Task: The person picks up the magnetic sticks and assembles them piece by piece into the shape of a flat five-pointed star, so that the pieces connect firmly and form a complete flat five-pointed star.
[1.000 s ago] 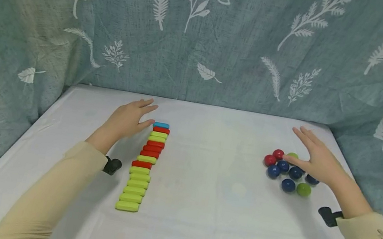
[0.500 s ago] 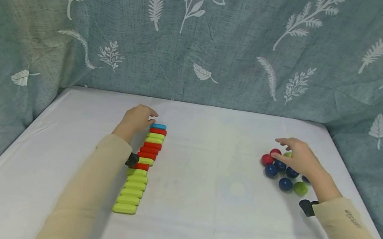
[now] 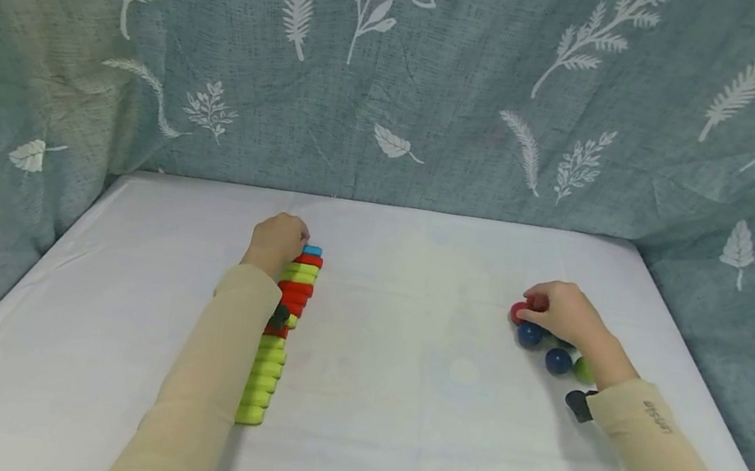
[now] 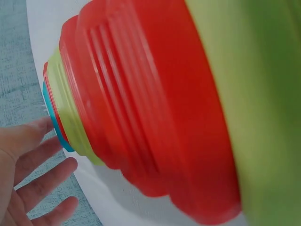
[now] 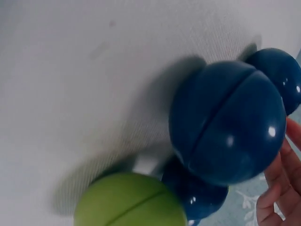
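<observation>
At the far end of a row of coloured plastic blocks, my left hand (image 3: 277, 242) pinches the end of the blue block (image 3: 313, 251). In the left wrist view the thumb and a finger meet that blue block (image 4: 56, 120), while the other fingers stay spread. My right hand (image 3: 568, 313) bends over a cluster of glossy balls, its thumb and fingers around a red ball (image 3: 538, 302). Another red ball (image 3: 518, 312) and a blue ball (image 3: 529, 334) lie beside it. My right hand hides several balls; my left sleeve covers part of the row.
Red blocks (image 3: 296, 289) and yellow-green blocks (image 3: 260, 383) run toward the near side of the white-covered table (image 3: 385, 370). Nearer than my right hand lie a blue ball (image 3: 559, 361) and a green ball (image 3: 583, 369). A patterned curtain (image 3: 443, 113) hangs behind the table.
Both hands have come down from above the table. The left has closed on the blue block's end, and the right has moved left and curled around a red ball.
</observation>
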`<state>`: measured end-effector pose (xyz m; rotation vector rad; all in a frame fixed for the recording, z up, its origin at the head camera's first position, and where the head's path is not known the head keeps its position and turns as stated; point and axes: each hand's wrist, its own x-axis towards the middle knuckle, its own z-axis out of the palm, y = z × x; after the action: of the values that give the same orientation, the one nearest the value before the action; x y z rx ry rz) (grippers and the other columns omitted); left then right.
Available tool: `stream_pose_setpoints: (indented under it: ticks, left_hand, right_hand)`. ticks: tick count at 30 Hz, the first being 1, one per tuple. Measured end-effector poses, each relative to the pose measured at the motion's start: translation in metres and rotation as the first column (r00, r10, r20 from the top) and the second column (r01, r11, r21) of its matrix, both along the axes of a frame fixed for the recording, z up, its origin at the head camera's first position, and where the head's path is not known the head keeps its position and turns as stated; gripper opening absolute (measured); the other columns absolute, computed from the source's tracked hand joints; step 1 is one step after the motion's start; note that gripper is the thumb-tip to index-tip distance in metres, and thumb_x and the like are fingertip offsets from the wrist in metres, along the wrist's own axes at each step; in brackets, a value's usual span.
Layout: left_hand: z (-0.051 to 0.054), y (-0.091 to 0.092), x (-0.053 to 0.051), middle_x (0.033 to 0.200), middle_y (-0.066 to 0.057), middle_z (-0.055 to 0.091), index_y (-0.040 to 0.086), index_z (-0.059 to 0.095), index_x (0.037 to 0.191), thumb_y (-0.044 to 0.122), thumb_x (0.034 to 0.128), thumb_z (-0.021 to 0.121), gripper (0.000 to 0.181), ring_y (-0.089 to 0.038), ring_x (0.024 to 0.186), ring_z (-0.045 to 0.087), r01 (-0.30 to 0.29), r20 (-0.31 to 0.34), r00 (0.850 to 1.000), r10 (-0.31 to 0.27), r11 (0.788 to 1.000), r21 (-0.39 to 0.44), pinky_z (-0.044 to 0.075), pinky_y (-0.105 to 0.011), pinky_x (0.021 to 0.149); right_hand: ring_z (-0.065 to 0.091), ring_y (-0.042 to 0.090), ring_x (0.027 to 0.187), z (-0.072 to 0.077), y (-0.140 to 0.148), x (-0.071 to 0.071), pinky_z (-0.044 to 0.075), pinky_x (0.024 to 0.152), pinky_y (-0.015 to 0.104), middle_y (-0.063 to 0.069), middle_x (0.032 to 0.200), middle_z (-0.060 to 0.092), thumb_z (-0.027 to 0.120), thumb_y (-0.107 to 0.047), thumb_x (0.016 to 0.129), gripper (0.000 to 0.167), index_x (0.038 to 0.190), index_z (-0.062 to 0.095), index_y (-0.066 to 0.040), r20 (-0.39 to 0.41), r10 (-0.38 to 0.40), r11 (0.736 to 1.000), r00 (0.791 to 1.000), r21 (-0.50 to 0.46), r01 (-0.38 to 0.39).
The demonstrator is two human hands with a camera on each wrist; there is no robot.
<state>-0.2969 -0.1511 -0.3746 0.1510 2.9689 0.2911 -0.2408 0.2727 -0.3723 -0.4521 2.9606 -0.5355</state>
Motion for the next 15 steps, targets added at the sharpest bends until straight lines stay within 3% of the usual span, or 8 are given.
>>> stream_pose_setpoints:
  ticks: [8, 15]
  left_hand:
    - [-0.001, 0.002, 0.002, 0.118, -0.017, 0.057, 0.002, 0.062, 0.115, 0.014, 0.0942, 0.048, 0.028, -0.031, 0.106, 0.053, -0.001, 0.066, 0.998, 0.002, 1.000, -0.011, 0.044, -0.045, 0.089]
    - [0.002, 0.005, 0.000, 0.115, -0.017, 0.059, 0.002, 0.063, 0.113, 0.012, 0.0933, 0.050, 0.026, -0.030, 0.105, 0.053, 0.016, 0.097, 0.995, -0.017, 1.000, 0.016, 0.044, -0.044, 0.090]
  right_hand:
    - [0.060, 0.028, 0.085, -0.002, -0.007, -0.004, 0.047, 0.078, 0.044, 0.016, 0.091, 0.066, 0.071, -0.019, 0.079, 0.035, 0.102, 0.065, 0.006, 0.040, -0.040, 0.998, 0.998, 0.049, 0.038]
    - [0.060, 0.026, 0.079, 0.002, -0.016, -0.009, 0.048, 0.075, 0.042, 0.014, 0.087, 0.066, 0.070, -0.017, 0.080, 0.030, 0.100, 0.066, 0.005, 0.067, -0.051, 0.995, 0.996, 0.087, 0.045]
